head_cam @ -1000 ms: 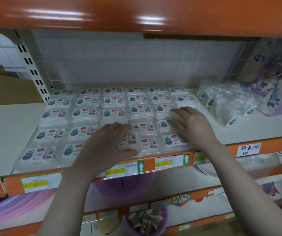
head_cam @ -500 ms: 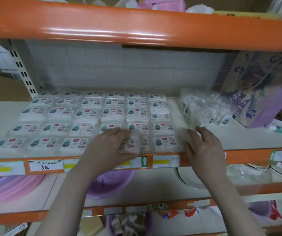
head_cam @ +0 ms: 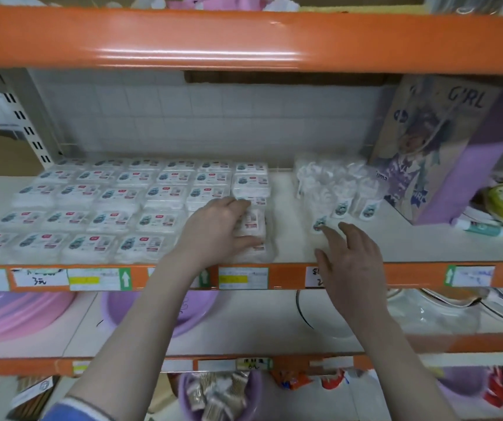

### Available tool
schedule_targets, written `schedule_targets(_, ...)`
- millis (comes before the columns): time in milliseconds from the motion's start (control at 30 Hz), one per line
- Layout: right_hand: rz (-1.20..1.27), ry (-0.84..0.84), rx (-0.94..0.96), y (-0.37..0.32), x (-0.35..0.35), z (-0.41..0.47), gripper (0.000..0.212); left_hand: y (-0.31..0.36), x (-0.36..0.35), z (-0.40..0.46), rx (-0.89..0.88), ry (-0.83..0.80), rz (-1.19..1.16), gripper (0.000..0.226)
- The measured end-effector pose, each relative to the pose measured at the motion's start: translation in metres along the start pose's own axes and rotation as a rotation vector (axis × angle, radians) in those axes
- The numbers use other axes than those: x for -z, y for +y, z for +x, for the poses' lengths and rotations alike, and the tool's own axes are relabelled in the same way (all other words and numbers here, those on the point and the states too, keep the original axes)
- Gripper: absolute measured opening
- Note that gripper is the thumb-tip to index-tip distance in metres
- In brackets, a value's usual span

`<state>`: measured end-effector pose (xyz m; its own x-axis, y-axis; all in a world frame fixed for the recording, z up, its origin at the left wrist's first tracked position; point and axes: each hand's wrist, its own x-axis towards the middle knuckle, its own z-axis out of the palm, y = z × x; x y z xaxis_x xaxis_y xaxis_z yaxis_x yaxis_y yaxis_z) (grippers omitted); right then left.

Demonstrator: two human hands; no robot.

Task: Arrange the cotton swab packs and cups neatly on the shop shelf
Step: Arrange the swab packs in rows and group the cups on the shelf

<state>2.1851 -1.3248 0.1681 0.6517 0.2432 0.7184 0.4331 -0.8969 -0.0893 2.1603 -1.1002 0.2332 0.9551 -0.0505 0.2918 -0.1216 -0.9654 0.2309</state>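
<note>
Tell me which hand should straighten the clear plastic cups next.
Right. The right hand hovers open just before the clear plastic cups, while the left hand grips a cotton swab pack.

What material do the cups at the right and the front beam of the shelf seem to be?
Cups: probably thin clear plastic, glossy; the shelf shows through them. Front beam: likely painted metal, orange with a smooth sheen, though blur leaves it open.

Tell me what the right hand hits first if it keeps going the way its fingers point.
Probably the nearest clear cup of the cup cluster: the right hand points up-shelf, one fingertip about at its base label. Whether it touches is unclear.
</note>
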Motion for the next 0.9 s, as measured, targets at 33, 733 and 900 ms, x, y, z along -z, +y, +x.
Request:
schedule_targets(33, 0.006, -0.002, -0.004, 0.002, 0.0, 0.0, 0.04, 0.001, -0.002, 0.006, 0.006, -0.015, -0.001, 0.072)
schedule_targets(733, -0.012, -0.031, -0.068, 0.004, -0.001, 0.007, 0.042, -0.017, -0.034, 0.06, -0.074, -0.115, 0.047, 0.062)
schedule_targets(900, -0.01, -0.053, -0.083, 0.003, -0.004, 0.006, 0.044, -0.02, -0.034, 0.068, -0.11, -0.119, 0.066, 0.058)
